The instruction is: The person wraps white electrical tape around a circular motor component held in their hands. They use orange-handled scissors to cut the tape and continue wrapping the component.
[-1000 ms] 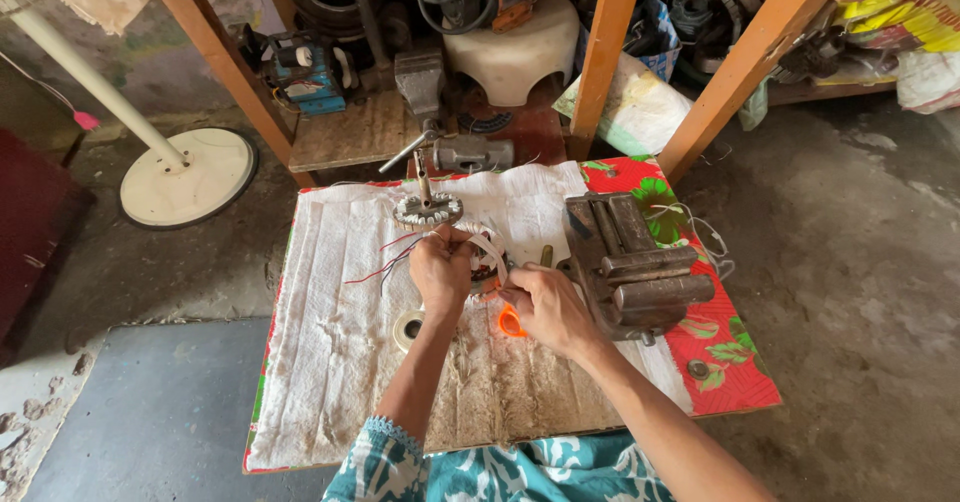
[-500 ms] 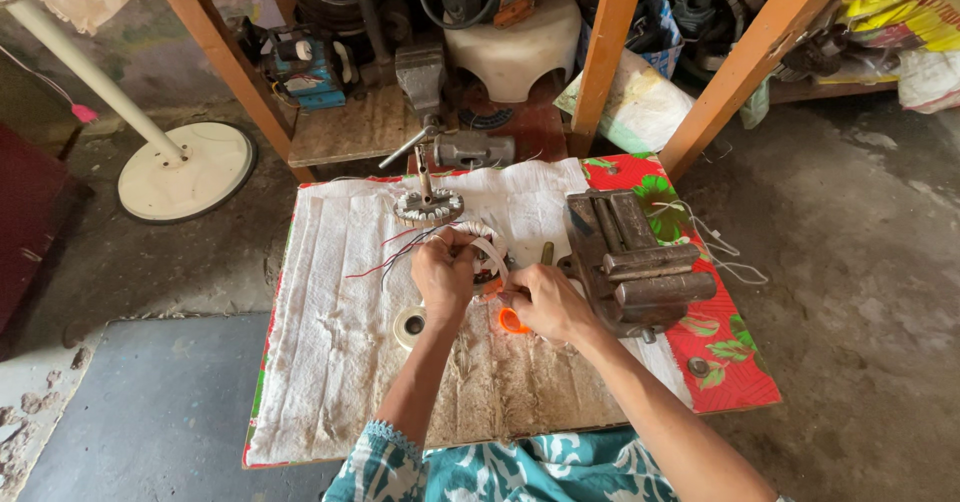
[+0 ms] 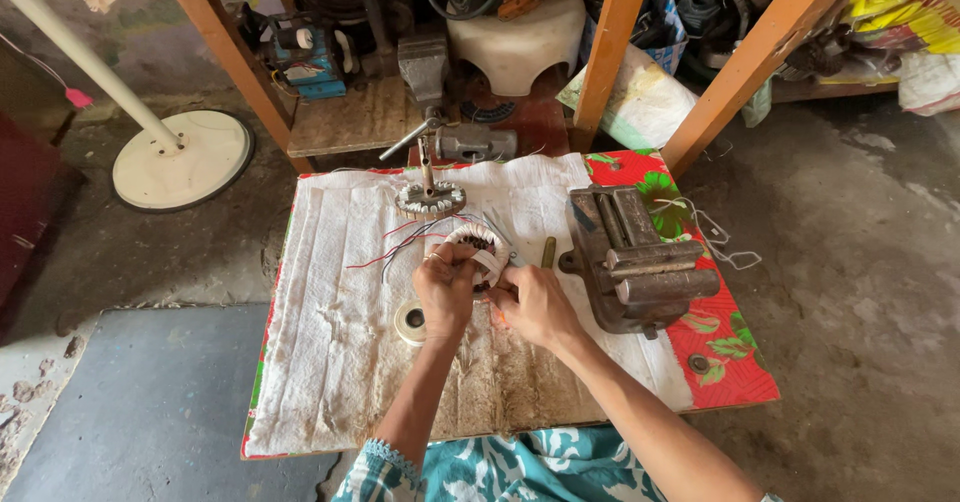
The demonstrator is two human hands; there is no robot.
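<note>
While both hands grip it, white-wound stator (image 3: pixel 478 247) trails thin wires.

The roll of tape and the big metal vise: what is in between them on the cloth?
In the head view, both hands, left hand and right hand, lie between the tape roll and the vise, holding a wound motor stator.

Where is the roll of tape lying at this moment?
In the head view, the roll of tape lies on the white cloth, just left of the left hand and below the red wires.
</note>
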